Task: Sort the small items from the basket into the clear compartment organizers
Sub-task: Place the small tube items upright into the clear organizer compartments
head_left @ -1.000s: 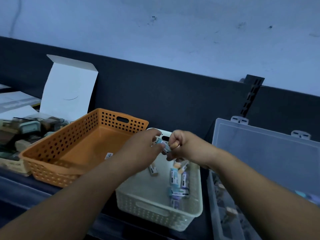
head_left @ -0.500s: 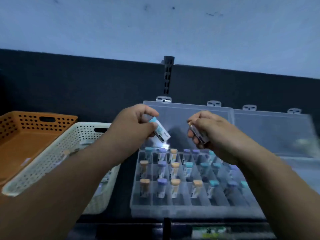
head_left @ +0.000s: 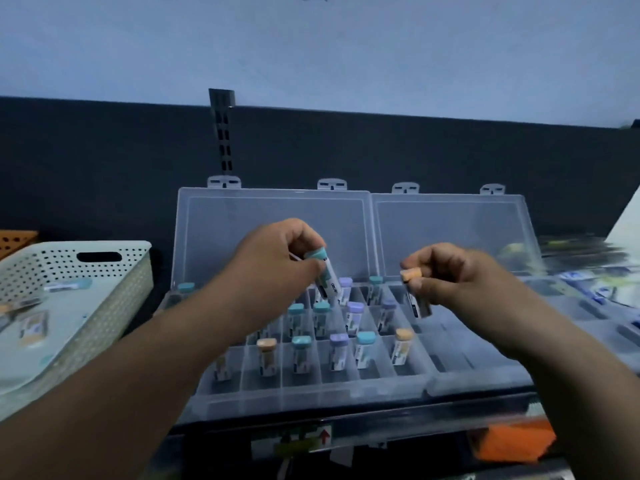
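- Left hand (head_left: 277,261) pinches a small teal-capped labelled tube (head_left: 325,277), tilted, above the back rows of the clear plastic compartment organizer (head_left: 311,393)
- Right hand (head_left: 453,275) grips a small orange-capped tube (head_left: 415,292) near that organizer's right edge
- White perforated plastic basket (head_left: 114,306) sits to the left, a few tubes inside

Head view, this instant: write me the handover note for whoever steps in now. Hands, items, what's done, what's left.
Left hand pinches a teal-capped tube, tilted, above the back rows of the left organizer.
Right hand grips an orange-capped tube near where the left organizer meets the right organizer.
Done: many capped tubes stand in the left organizer's compartments; its front row looks empty.
Left: seat both held tubes, then sort the items lying in the white basket.
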`<state>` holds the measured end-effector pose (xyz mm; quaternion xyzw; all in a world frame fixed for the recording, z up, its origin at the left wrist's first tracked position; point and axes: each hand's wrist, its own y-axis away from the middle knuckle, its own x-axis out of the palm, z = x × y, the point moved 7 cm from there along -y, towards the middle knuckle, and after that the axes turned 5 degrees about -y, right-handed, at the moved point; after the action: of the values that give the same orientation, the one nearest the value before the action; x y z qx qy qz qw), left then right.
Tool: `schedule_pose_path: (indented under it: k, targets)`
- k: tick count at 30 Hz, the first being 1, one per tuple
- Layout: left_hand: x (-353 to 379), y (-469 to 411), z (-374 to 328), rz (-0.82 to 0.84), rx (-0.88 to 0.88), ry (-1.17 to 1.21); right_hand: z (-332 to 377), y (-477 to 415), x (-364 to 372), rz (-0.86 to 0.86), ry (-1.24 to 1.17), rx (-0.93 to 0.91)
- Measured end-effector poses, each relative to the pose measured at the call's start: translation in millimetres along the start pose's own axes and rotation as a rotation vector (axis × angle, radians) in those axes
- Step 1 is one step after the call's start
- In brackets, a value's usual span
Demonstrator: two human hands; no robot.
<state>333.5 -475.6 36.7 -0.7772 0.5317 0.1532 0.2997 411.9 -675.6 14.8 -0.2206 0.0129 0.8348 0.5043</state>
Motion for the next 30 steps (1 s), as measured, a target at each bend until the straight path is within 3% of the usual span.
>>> schedule_pose_path:
  k: [14, 25, 30]
  targets:
    - [36, -32, -8, -0.037, -0.045, -0.284, -19, -47, -13, 0.047, 0.274, -0.102]
    - [87, -69, 21, 0.108, -0.017, -0.579, -50, -79, 9, 0.160, 0.539, -0.094]
    - [97, -75, 35, 0.148, 0.077, -0.707, -57, -88, 17, 0.162, 0.590, -0.098]
